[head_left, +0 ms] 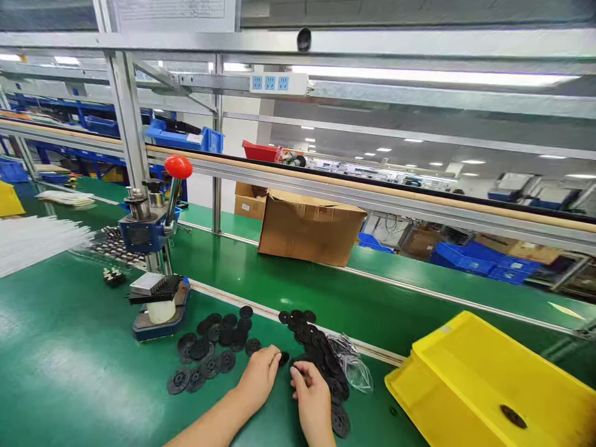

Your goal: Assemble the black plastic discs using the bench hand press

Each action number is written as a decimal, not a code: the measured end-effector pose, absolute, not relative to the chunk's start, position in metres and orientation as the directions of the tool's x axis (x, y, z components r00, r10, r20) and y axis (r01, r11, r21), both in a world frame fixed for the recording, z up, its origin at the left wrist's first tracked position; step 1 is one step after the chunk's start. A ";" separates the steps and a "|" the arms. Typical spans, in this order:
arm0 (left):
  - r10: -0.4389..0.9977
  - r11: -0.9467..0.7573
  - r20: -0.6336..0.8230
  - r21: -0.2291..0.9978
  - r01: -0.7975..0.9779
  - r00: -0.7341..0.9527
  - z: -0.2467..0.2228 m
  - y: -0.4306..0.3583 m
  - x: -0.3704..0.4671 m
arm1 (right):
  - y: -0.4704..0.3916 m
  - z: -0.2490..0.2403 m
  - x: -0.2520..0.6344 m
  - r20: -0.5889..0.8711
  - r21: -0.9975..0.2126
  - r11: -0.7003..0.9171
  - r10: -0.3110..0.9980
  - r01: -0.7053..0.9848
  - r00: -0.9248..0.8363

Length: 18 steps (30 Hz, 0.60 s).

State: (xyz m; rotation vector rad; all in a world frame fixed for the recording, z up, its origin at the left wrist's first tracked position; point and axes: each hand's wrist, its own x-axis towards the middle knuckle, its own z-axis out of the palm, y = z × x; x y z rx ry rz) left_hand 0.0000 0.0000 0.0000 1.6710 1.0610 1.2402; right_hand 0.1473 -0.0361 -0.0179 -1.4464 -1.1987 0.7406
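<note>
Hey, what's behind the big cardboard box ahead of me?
Another cardboard box shows past the left edge of the big box, and something blue shows beyond its right edge. Everything directly behind is covered, so I can't say what else is there.

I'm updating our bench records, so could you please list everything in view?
Black discs: many, black, two groups on bench
Clear bag: one, transparent, right of discs
Yellow bins: apparently two stacked, yellow, right
Dark ring: one, black, left of yellow bins
Lever press: one, blue with red knob, left of discs
Small parts: many, black-white, left of press
White strips: many, white, left edge
Bench: one, green, below
Cardboard boxes: several, brown, centre and background
Red bin: one, red, behind rail
Blue bins: several, blue, background
Metal frame: one, silver, above bench
Socket strip: one, white-blue, upper frame
Left hand: one, bare, beside left discs
Right hand: one, bare, beside right discs
</note>
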 end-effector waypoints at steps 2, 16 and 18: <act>0.979 -0.125 0.119 0.992 0.025 0.163 -0.005 0.002 0.005 | -0.038 -0.019 0.147 0.166 -0.954 0.075 0.939 0.291 0.303; 0.862 0.349 -0.155 0.872 -0.344 0.483 0.002 -0.004 0.005 | -0.042 -0.005 0.144 0.419 -0.775 0.273 0.897 0.569 0.139; 0.857 0.361 -0.153 0.859 -0.362 0.492 0.001 -0.003 0.004 | -0.042 -0.005 0.144 0.432 -0.751 0.285 0.894 0.596 0.117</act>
